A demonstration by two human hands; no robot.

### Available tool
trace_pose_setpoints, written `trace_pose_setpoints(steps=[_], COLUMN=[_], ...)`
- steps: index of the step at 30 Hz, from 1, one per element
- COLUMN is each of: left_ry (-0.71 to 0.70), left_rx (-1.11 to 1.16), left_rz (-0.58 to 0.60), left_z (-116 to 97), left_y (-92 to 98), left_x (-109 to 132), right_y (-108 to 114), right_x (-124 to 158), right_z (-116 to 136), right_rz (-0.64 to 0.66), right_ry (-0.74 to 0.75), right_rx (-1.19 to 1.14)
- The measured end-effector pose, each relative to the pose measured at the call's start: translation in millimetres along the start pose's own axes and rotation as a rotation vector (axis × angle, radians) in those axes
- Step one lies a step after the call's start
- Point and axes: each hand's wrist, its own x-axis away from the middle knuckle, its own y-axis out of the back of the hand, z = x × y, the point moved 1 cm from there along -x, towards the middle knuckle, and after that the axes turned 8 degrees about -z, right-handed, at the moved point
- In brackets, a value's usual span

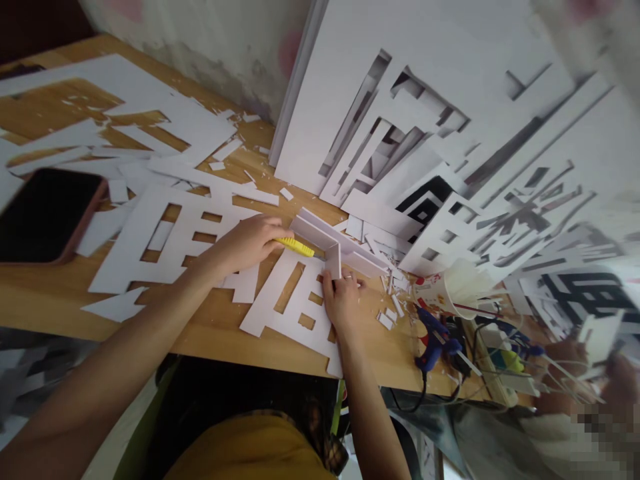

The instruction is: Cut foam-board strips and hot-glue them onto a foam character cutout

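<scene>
My left hand [253, 241] is closed round a yellow utility knife [296, 247], its tip pointing right toward an upright white board strip. That strip belongs to a small angled piece of white foam board [320, 231] standing on edge. My right hand [344, 298] grips the near end of this piece, thumb on one side and fingers on the other. Under the knife and beside my right wrist lies a flat white cut-out sheet [273, 327] with character-shaped openings. Another white cut-out sheet [145, 267] lies beneath my left forearm.
Large white boards [345, 87] with cut-out characters lean on the wall. A phone [47, 213] lies at left among scraps. To the right are a paper cup [435, 293], a blue glue gun [433, 337] and a power strip [493, 373]. Another person's hands [565, 367] hold a white piece.
</scene>
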Motion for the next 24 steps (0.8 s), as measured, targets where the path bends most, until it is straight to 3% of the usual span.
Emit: trace_pose_setpoints(steps=[15,18,21,24], left_ry=[-0.029,0.018,0.21,0.43], left_rx=[0.072,0.25,0.486,1.008], left_rz=[-0.075,-0.203,-0.434,-0.607], left_z=[-13,-15,-21,-36], left_y=[14.3,29.0,42.7,38.0], left_x=[-9,-3,15,43], right_y=[-2,-3,1,14], right_x=[0,-1,-1,5], right_z=[-2,-2,-3,-1], right_rz=[-0.013,-0.026,-0.072,-0.14], right_ry=[-0.02,-0.045,-0.093,-0.188], right_rx=[-0.115,-0.182,-0.293,-0.443])
